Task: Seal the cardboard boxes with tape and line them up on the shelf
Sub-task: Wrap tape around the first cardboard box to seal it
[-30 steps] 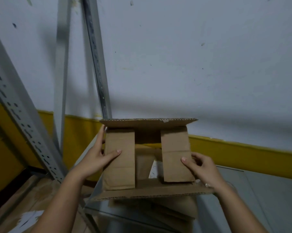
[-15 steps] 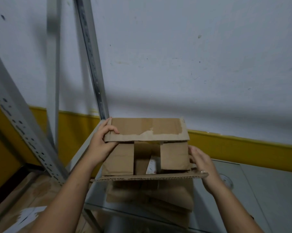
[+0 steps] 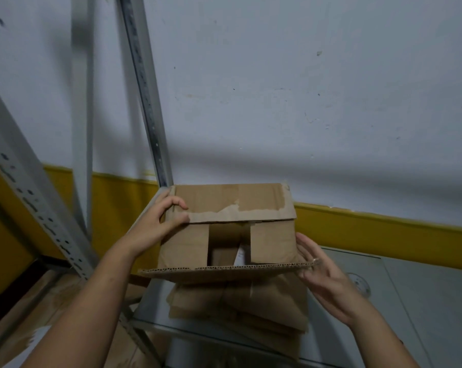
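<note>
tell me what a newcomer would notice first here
A half-closed cardboard box is mid-frame, above a stack of flattened cardboard on a grey shelf. The left hand grips its far flap. The right hand is open by the box's right side, and the near flap juts toward the camera. Behind, a yellow stripe runs along the white wall.

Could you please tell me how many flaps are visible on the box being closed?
4: the far flap, gripped by the left hand; the left flap and right flap folded inward; the near flap sticking out toward the camera.
</note>
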### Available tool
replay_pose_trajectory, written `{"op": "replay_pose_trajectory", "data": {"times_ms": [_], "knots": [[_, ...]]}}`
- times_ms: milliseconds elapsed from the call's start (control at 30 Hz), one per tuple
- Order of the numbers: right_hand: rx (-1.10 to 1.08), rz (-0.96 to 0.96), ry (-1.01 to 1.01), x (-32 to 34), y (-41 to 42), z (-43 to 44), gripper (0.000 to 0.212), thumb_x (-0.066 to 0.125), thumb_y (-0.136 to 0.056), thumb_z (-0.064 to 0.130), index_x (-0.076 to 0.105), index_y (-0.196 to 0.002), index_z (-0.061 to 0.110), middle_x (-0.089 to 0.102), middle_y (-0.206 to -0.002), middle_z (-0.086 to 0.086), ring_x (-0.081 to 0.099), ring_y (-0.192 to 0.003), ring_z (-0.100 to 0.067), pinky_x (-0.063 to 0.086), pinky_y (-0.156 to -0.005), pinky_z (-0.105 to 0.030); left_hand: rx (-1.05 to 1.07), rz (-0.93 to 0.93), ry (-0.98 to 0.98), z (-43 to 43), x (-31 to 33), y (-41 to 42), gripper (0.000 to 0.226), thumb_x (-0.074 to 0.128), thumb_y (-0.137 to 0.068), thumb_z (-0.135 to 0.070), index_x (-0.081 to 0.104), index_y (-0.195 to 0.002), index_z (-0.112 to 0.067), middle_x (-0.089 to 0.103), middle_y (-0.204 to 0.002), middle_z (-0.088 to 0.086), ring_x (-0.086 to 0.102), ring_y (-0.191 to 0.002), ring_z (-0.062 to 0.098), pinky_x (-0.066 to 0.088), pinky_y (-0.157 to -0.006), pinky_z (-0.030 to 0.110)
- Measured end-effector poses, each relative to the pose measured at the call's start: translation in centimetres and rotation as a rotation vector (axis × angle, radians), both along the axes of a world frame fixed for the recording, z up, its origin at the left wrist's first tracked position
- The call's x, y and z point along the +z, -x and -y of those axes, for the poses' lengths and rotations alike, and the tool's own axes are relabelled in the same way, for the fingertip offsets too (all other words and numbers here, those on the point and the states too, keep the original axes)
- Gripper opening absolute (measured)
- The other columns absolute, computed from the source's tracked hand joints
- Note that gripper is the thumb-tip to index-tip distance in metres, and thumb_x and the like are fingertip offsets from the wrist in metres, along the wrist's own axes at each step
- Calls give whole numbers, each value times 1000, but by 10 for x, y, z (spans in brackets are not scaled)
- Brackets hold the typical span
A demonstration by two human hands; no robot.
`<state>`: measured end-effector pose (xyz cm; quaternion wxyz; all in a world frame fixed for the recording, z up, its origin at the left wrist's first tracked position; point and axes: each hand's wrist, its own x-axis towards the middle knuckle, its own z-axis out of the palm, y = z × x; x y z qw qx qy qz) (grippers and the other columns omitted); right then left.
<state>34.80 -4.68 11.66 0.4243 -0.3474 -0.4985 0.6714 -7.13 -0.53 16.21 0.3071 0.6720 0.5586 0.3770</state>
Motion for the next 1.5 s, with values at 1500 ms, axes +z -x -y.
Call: {"op": "replay_pose_trajectory", "data": {"times_ms": [1500], "knots": [[-377,296,1,-11,54,-32,73,70,-74,73,63,-134,32,72,-122,9,68,-114,-14,55,-101,-53,164,-756,-260,-1,1,-63,48,25,-109,-61,35,-154,-53,27,-171,0,20,-159,22,18,-128,56]]}}
